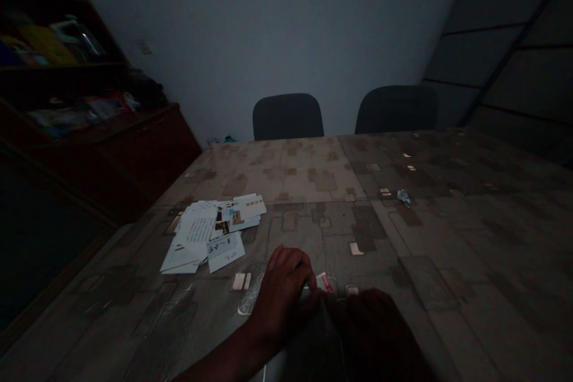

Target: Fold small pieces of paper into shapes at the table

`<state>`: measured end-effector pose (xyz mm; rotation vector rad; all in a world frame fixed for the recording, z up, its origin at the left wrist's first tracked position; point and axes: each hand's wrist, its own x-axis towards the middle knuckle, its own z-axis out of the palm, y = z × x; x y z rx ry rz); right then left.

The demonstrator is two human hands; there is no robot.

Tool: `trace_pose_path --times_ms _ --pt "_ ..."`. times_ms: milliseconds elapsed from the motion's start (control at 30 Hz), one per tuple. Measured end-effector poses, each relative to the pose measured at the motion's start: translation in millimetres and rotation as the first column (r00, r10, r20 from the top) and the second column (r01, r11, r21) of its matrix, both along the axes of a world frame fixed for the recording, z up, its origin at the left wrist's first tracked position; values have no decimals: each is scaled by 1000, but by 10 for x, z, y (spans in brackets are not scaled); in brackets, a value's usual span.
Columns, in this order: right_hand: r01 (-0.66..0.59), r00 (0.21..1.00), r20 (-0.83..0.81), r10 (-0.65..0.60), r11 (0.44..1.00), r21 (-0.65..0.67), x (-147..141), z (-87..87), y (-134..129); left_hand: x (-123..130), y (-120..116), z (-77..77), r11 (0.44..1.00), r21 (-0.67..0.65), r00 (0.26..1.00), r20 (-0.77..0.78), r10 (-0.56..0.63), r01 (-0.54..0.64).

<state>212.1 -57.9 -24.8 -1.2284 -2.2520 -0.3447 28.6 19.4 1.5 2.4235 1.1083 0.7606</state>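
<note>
One small, flat red-and-white piece (324,282) at the fingertips of the left hand (289,280) and right hand (369,316).
Both hands have bent fingers, though darkness hides whether either grips it; how far the handling has got cannot be told. Loose white printed paper cards (194,230) lie spread on the brown patterned tabletop (308,245), a crumpled silvery scrap (403,196) well apart.

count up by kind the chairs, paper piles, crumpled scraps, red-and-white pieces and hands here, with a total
Chairs: 2
Paper pile: 1
Crumpled scrap: 1
Red-and-white piece: 1
Hands: 2
Total: 7
</note>
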Motion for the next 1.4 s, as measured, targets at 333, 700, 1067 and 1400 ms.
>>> trace_pose_path --times_ms 333,700,1067,1400 --pt "31 999 -12 -31 999 -23 -35 -65 -16 -24 4 -17 999 -15 999 -4 -33 33" --pt "50 998 -20 -52 995 -82 -33 -76 12 -27 6 2 997 -58 999 20 -47 48" --pt "39 999 26 -36 993 -108 47 -40 74 -145 -42 -21 1000 4 1000 -28 -11 12" --pt "17 998 54 -11 993 -119 62 20 94 -246 -187 -175 987 109 979 -177 -99 119"
